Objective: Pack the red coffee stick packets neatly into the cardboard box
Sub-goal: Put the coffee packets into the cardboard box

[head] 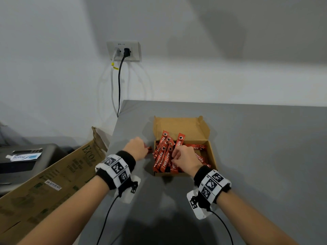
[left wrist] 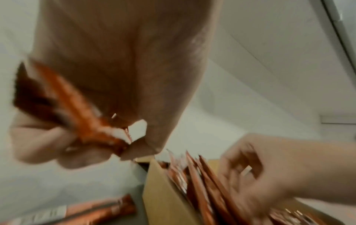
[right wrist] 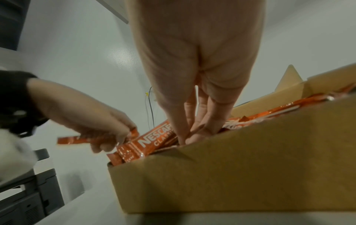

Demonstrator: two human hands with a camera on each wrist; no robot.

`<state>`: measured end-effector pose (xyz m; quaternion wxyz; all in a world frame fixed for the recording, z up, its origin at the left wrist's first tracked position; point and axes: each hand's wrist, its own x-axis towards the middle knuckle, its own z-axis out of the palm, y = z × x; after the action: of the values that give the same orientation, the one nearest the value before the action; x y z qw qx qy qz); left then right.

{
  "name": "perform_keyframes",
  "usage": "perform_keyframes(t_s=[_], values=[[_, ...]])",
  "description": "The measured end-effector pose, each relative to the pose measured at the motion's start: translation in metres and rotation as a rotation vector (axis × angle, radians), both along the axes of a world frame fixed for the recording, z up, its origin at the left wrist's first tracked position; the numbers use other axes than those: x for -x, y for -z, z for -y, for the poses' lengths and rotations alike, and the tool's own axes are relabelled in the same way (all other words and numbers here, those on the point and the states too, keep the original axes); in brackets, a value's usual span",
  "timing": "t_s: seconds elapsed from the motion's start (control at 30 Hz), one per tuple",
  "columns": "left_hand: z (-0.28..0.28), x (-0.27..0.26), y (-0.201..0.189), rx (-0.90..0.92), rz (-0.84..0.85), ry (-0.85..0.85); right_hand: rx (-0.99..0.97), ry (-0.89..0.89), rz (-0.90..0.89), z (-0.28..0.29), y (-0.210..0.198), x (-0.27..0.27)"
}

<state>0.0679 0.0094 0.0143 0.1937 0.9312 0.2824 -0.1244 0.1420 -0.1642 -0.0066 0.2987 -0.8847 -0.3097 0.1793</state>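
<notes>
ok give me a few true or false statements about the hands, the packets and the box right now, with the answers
1. The left hand holds a red packet outside the cardboard box. True.
2. The right hand rests flat on the table beside the box. False: its fingers reach down among the packets in the box.
3. The box lid is closed. False: the lid stands open behind the packets.
4. One loose packet lies on the table by the box. True.
5. The packets are blue. False: they are red.
</notes>
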Motion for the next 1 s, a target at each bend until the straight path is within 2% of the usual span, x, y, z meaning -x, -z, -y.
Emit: perform_keyframes(t_s=[0.1,0.27,0.43,0.5,0.6,0.7,0.77,0.83,1.0], values=[[-0.006,-0.008,0.000,-0.006,0.077,-0.032,0.003,-0.004,0.003,0.000,0.000,0.000],[-0.004,-0.006,0.024,-0.034,-0.114,0.049,-0.020,-0.010,-0.002,0.002,0.000,0.000],[-0.001,-0.001,0.031,-0.017,-0.073,-0.024,-0.072,-0.060,0.013,0.005,-0.006,0.000],[-0.002,0.000,0.021,0.006,-0.022,-0.062,-0.106,-0.043,0.027,0.011,-0.011,-0.005],[0.000,-0.007,-0.011,0.038,0.185,-0.116,-0.117,0.051,0.073,0.031,-0.018,-0.022],[0.018,-0.020,-0.036,0.219,0.401,-0.052,-0.014,0.143,0.069,0.053,-0.018,-0.044],[0.038,-0.030,-0.038,0.390,0.432,-0.023,0.116,0.116,0.033,0.059,-0.016,-0.049],[0.055,-0.038,-0.030,0.454,0.421,-0.034,0.201,0.062,0.003,0.057,-0.013,-0.045],[0.073,-0.042,-0.016,0.312,0.408,-0.051,0.246,0.002,0.035,0.053,-0.008,-0.034]])
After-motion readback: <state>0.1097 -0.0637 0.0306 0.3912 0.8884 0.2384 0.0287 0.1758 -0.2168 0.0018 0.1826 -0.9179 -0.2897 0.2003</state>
